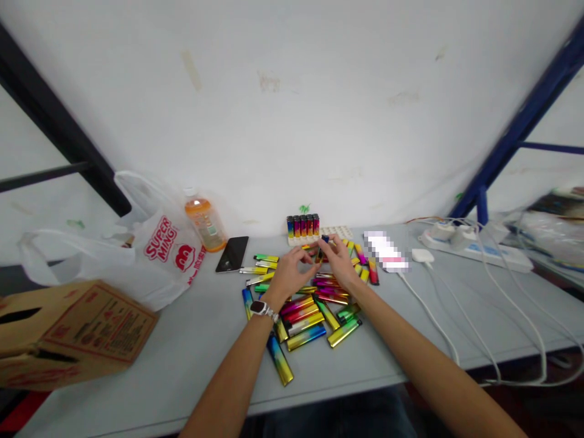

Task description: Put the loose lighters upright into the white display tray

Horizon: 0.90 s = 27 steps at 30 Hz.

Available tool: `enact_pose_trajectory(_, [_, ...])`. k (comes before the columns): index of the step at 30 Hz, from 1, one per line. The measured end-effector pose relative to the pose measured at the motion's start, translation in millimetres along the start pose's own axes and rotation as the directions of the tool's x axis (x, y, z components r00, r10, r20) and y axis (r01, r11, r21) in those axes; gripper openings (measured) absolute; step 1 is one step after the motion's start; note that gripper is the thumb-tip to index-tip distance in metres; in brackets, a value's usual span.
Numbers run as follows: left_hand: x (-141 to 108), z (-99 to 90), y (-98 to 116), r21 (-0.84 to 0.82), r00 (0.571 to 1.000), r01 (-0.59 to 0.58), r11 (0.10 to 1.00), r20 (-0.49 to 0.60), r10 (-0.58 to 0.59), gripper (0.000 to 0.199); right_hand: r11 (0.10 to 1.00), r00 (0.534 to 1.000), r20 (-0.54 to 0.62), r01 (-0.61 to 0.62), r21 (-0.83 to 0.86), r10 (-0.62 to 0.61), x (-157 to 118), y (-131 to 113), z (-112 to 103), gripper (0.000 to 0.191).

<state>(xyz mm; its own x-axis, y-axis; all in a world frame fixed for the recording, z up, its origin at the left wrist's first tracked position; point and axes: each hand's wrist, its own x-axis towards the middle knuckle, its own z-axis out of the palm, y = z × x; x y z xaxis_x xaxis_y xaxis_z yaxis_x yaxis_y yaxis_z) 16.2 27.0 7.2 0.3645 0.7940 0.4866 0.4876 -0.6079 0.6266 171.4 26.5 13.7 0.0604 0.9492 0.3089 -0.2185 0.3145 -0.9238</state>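
Just in front of a white holed tray (337,232), my right hand (340,261) grips a small lighter (320,250) with a dark top. The fingertips of my left hand (292,271) are pinched at the lower end of the same lighter; its exact contact is partly hidden. Several shiny lighters (303,225) stand upright in the tray's left part. Around and below my hands lies a loose spread of metallic lighters, among them a blue-and-gold lighter (306,337) and a green-and-gold lighter (344,333). A watch (261,308) is on my left wrist.
Left are a cardboard box (98,328), a white plastic bag (159,255), an orange bottle (206,222) and a dark phone (232,253). To the right, a blurred-out phone (387,250) trails a cable toward a charger (422,256) and power strip (483,252). A wall stands behind.
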Motion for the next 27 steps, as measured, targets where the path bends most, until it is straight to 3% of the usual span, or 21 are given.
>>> enact_pose_trajectory(3, [1.4,-1.8,-0.1,0.048,1.0,-0.012,0.999,-0.028,0.014,0.007,1.0,1.0,-0.026,0.007,-0.001,-0.007,-1.6,1.3,3.1,0.036])
enact_pose_trajectory(6, [3.3,-8.4,4.2,0.088,0.991,0.04,0.995,-0.133,-0.028,0.01,0.998,0.996,-0.085,0.013,-0.062,-0.018,-1.1,8.2,0.2,0.036])
enact_pose_trajectory(10, [-5.6,-13.1,28.0,0.254,0.959,0.113,0.961,-0.282,-0.038,0.01,0.995,0.992,-0.121,0.013,-0.103,-0.026,0.2,18.1,-4.1,0.034])
enact_pose_trajectory(15, [-17.8,8.8,46.2,0.441,0.971,0.155,0.884,-0.233,-0.054,0.009,0.989,0.982,-0.172,0.048,-0.139,-0.072,0.8,20.1,-1.7,0.031])
enact_pose_trajectory(19, [4.5,27.8,30.8,0.552,0.972,0.198,0.81,-0.22,-0.088,0.01,0.993,0.985,-0.169,0.027,-0.116,-0.046,0.7,14.8,-2.4,0.036])
enact_pose_trajectory(22, [32.0,35.0,17.3,0.604,0.949,0.29,0.742,-0.283,-0.14,0.017,0.993,0.982,-0.19,-0.017,-0.116,-0.006,2.0,10.5,-4.0,0.048])
enact_pose_trajectory(27, [60.9,37.4,10.1,0.588,0.951,0.28,0.758,-0.28,-0.135,0.018,0.989,0.981,-0.172,-0.112,-0.094,0.095,6.4,5.2,-4.5,0.059])
